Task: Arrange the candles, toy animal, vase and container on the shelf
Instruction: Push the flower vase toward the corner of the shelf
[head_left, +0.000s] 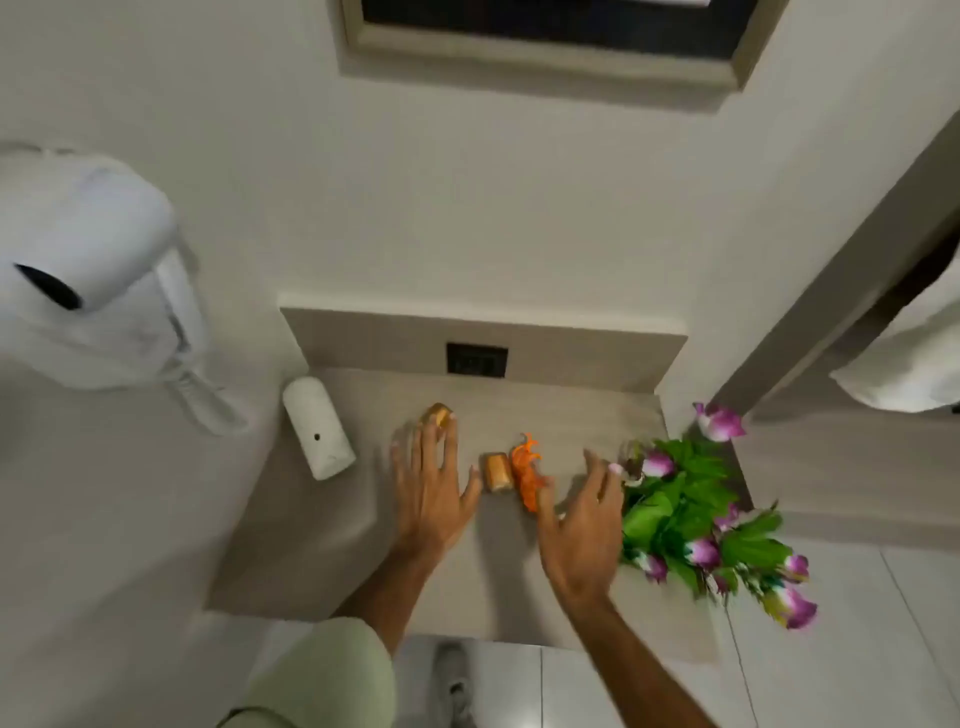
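On the beige shelf (322, 545) stand a white cylindrical container (318, 427) at the left, a golden candle (438, 414) further back, a second golden candle (497, 472) in the middle, and an orange toy animal (525, 470) touching it on the right. A vase of purple flowers with green leaves (691, 504) stands at the shelf's right end. My left hand (432, 488) lies flat and open, its fingertips at the rear candle. My right hand (584, 525) is open with spread fingers between the toy animal and the flowers, holding nothing.
A dark wall socket (477, 360) sits in the shelf's back panel. A white wall-mounted hair dryer (88, 270) hangs at the left. A framed picture (550, 36) is on the wall above. A doorway and white cloth (904, 364) lie to the right.
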